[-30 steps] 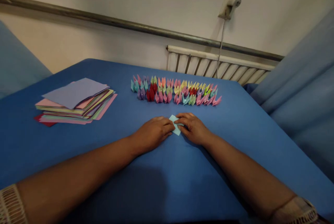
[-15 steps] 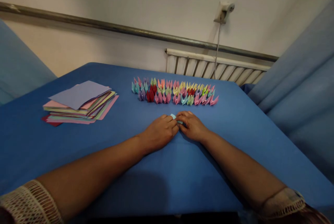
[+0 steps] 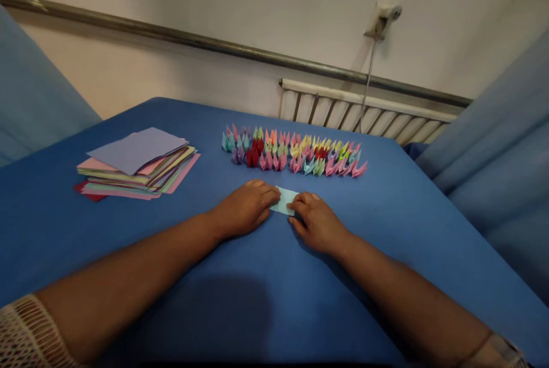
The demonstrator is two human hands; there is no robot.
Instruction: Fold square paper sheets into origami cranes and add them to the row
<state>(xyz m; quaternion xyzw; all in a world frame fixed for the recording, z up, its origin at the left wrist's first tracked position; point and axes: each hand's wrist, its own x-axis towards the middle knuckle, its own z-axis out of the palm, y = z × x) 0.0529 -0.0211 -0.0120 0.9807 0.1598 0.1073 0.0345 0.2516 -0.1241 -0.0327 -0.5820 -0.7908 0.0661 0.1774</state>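
Observation:
A small folded piece of light blue paper (image 3: 285, 200) lies flat on the blue tabletop (image 3: 266, 299) between my hands. My left hand (image 3: 243, 207) rests palm down with its curled fingertips pressing the paper's left edge. My right hand (image 3: 316, 222) presses its fingertips on the paper's right end. Both hands hold the paper down against the table. Beyond them stand rows of several small folded paper figures (image 3: 294, 151) in pink, red, yellow, green and purple.
A stack of coloured paper sheets (image 3: 138, 163) with a lilac sheet on top lies at the left. A white radiator (image 3: 364, 110) and a metal rail (image 3: 214, 45) run along the wall behind. Blue fabric (image 3: 501, 145) rises at the right.
My hands have drawn slightly apart, so more of the light blue paper shows between them. The view has shifted a little.

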